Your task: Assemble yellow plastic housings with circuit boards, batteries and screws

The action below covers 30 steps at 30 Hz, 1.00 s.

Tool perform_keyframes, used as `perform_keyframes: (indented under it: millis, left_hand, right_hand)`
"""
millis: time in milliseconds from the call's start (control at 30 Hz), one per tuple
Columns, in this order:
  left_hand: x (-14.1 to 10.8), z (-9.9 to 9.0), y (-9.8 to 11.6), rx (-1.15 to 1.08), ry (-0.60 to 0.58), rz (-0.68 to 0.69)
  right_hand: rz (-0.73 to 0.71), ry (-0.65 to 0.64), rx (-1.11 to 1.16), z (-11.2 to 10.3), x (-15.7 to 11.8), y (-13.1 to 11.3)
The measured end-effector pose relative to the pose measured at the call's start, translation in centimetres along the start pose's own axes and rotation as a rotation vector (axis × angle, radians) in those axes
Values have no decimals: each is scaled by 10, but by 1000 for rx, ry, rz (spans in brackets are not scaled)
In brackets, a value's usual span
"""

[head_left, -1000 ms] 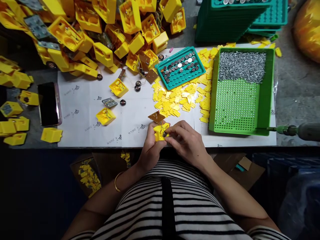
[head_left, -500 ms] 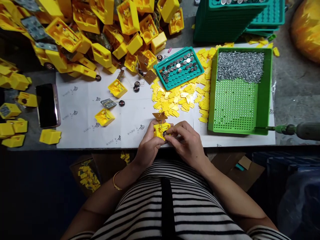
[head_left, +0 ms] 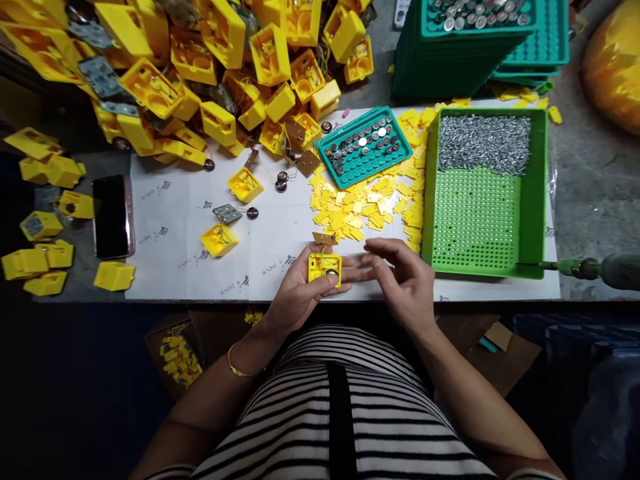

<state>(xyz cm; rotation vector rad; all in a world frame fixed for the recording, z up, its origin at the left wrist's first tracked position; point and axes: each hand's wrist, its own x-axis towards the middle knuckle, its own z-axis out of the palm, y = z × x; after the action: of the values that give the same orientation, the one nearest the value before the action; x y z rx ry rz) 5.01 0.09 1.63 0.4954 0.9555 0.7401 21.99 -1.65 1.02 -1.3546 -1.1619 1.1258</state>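
A small yellow plastic housing (head_left: 318, 268) rests in my left hand (head_left: 295, 290), whose thumb lies over its lower edge and whose fingers reach out beneath it. Inside the housing sits a round silver-dark disc (head_left: 331, 275), partly under the thumb. Thin wires lead from it to a brown circuit board (head_left: 325, 239) hanging off the far side. My right hand (head_left: 404, 279) is just right of the housing, fingers apart and bent, apparently holding nothing. Small yellow plates (head_left: 345, 210) lie scattered beyond both hands.
Beyond the plates is a teal tray (head_left: 345, 175) of button cells. A green basket (head_left: 427, 200) with many screws stands right, an electric screwdriver (head_left: 580, 268) at its edge. Yellow housings (head_left: 220, 123) are heaped back left, near a phone (head_left: 111, 217). Stacked teal trays (head_left: 450, 73) stand behind.
My right hand has let go of the housing and moved right, its fingers opening. My left hand keeps hold of the housing, and the disc inside shows more plainly. The view has shifted slightly.
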Motion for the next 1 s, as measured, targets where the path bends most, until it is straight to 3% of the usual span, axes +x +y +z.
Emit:
perform_keyframes:
  millis: [100, 233, 433, 533, 600, 667, 767, 867, 1000]
  left_hand:
    - [-5, 0, 2, 57, -61, -40]
    - [-11, -1, 6, 131, -119, -108]
    - [-14, -4, 9, 243, -92, -178]
    - [-14, -9, 11, 206, -192, -259]
    - [-14, -13, 12, 148, -288, -326]
    - [-13, -14, 12, 130, -312, -360]
    - [-11, -10, 11, 241, -197, -318]
    - [-10, -6, 8, 420, -45, -201]
    - [-9, -6, 4, 614, 49, -62]
  right_hand:
    - [264, -132, 200, 0, 14, 0]
    - [416, -317, 304, 6, 28, -3]
    - [387, -346, 309, 2, 35, -2]
    - [385, -431, 284, -5, 36, -1]
    - [316, -507, 231, -10, 38, -3]
    - [204, -560, 136, -14, 40, -6]
    - [129, -619, 12, -19, 43, -12]
    - [270, -662, 104, -21, 43, -16]
    - [436, -579, 228, -14, 35, -15]
